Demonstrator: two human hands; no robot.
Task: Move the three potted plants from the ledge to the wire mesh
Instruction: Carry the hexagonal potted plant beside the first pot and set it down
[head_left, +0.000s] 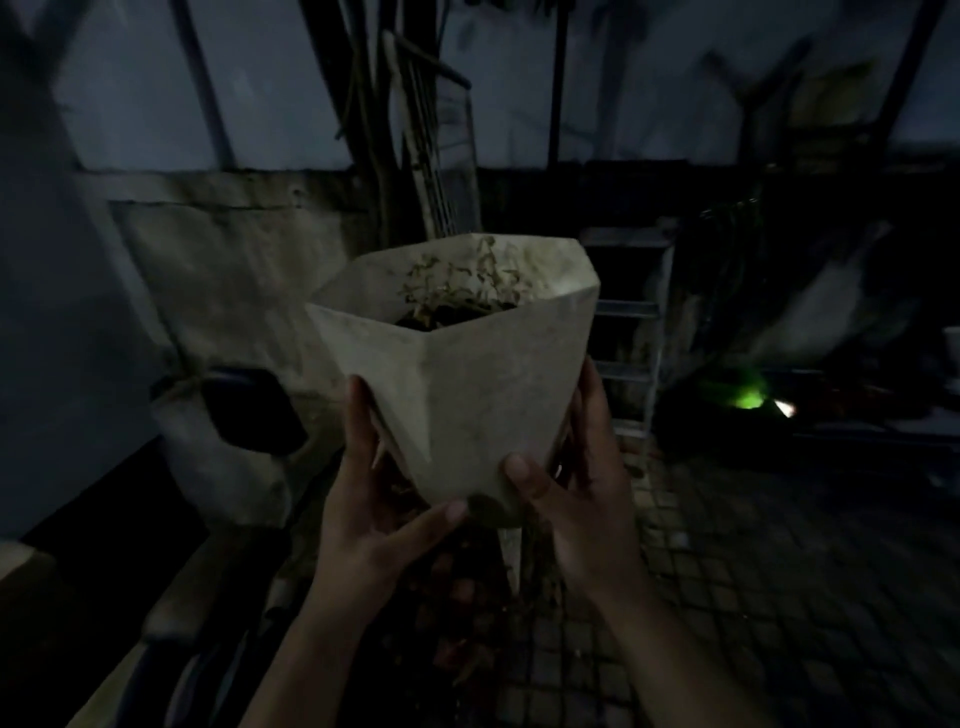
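Both hands clasp the pot (467, 374) near its narrow base and hold it up in the air, clear of any surface. The left hand (379, 499) wraps the pot's lower left facet, fingers running up the side and the thumb lying across the bottom front. The right hand (571, 493) cups the lower right side, thumb pressed on the front facet just above the base, fingers spread up the far edge. Each hand is partly curled, closed only as far as the pot's walls allow. The pot is pale, angular and faceted, widening to a many-sided rim, and it tilts slightly away from the camera. Inside it sits dark soil with a small plant (462, 286) of thin, dry-looking stems and little leaves that stays below the rim. Left of the pot and lower, a second pale faceted pot (218, 452) stands on a ledge against the wall (234, 244); its opening looks dark and what it holds cannot be made out. Below and right of the held pot the ground is a grid of small pavers (753, 571). Behind the pot lean poles and a wire frame (441, 156); right of it stands a metal ladder (634, 332). Further right glows a small green light (743, 395). The scene is very dim.
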